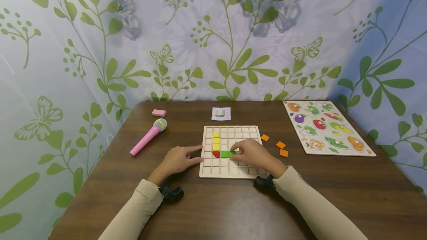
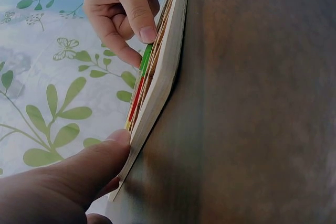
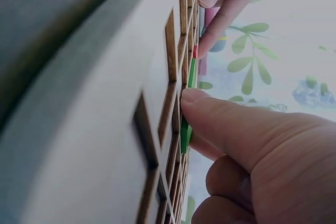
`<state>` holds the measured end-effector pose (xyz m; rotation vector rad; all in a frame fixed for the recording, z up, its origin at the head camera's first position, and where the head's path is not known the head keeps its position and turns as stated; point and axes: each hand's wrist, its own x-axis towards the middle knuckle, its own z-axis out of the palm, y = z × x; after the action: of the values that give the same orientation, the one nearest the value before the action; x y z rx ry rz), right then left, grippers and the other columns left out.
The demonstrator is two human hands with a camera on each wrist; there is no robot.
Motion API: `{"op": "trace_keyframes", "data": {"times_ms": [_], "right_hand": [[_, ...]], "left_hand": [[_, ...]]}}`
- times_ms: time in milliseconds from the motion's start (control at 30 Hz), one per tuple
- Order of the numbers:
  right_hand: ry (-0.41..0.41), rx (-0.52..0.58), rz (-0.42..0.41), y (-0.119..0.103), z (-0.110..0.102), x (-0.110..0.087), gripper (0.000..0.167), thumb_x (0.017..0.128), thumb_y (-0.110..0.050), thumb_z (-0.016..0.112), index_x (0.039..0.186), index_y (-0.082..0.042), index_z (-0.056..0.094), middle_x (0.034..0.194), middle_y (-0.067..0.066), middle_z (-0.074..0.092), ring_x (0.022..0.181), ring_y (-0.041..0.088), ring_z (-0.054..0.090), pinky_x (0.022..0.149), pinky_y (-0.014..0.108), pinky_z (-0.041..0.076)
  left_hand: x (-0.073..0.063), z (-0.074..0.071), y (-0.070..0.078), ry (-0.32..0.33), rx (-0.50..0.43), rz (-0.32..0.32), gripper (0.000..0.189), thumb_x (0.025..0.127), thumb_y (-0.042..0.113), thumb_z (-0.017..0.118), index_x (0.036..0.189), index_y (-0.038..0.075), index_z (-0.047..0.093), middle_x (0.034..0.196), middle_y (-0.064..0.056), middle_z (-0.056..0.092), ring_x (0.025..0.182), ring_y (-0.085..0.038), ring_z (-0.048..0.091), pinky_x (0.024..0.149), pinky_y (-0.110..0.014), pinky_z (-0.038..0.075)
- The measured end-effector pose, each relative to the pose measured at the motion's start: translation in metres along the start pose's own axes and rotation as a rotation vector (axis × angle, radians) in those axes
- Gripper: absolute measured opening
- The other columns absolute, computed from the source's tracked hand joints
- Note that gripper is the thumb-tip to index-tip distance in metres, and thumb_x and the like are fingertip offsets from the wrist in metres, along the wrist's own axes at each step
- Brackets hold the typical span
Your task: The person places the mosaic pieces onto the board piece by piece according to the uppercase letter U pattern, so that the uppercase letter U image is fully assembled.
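A pale wooden grid board (image 1: 217,172) lies flat in front of me. Three yellow squares (image 1: 216,141) form a column on it, above a red quarter-round tile (image 1: 216,154). A green tile (image 1: 224,154) sits to the right of the red one. With thumb and fingertips, my right hand (image 1: 252,153) pinches another green tile (image 3: 186,135) at the end of that row, partly covering it. My left hand (image 1: 176,159) touches the board's left edge, its thumb and index finger stretched out and spread apart.
Orange squares (image 1: 280,145) lie loose right of the board. A small pattern card (image 1: 221,113) is behind it. A pink toy microphone (image 1: 146,139) and a pink block (image 1: 158,113) lie to the left. A vegetable puzzle board (image 1: 328,127) occupies the back right.
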<state>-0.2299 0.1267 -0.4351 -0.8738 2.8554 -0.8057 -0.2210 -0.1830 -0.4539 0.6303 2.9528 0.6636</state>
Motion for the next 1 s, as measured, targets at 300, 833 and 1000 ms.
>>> {"op": "trace_keyframes", "data": {"times_ms": [300,833,1000], "right_hand": [[-0.003,-0.004,0.003,0.003,0.000,0.002,0.024,0.088,-0.030,0.082,0.108,-0.018,0.080,0.057,-0.008,0.050,0.051,0.007,0.039,0.055,0.028,0.034],[0.003,-0.017,0.042,0.007,-0.004,-0.004,0.022,0.089,-0.031,0.081,0.107,-0.018,0.080,0.053,-0.007,0.044,0.049,0.009,0.034,0.054,0.029,0.032],[0.016,-0.016,0.050,0.015,-0.008,-0.011,0.021,0.091,-0.030,0.080,0.108,-0.018,0.080,0.054,-0.006,0.044,0.047,0.009,0.033,0.051,0.028,0.031]], "left_hand": [[-0.001,0.000,0.000,0.000,-0.008,-0.003,0.057,0.093,0.057,0.068,0.145,0.034,0.060,0.058,0.008,0.040,0.050,-0.009,0.031,0.051,-0.029,0.027],[-0.001,0.000,-0.001,0.008,-0.011,0.008,0.057,0.093,0.057,0.068,0.145,0.034,0.060,0.056,0.009,0.039,0.050,-0.008,0.030,0.051,-0.029,0.027],[-0.001,0.000,-0.001,0.006,-0.012,0.010,0.057,0.093,0.056,0.068,0.145,0.034,0.060,0.056,0.009,0.038,0.049,-0.008,0.030,0.051,-0.029,0.027]]}}
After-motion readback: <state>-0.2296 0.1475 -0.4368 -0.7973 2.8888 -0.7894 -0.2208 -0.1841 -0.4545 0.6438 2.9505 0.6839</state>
